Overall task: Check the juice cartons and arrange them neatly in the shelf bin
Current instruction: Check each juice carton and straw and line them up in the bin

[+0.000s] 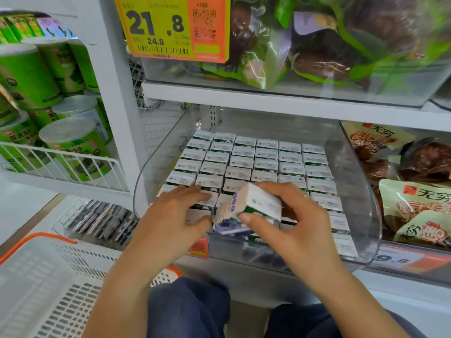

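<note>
Knees in dark trousers nearest, white basket at near left. Just beyond, right hand pinching one juice carton, thumb on the near face, fingers over the top, tilted above the near rows of the clear bin. Left hand flat, fingers straight, pressing on the near-left cartons, gripping nothing. Remaining cartons packed upright in tidy rows, filling the bin to the far wall. Small and light by the look, stiff card with crushable corners, likely a little slick. Best taken across the broad faces, gently, no squeezing. Green cans far left, snack bags right.
</note>
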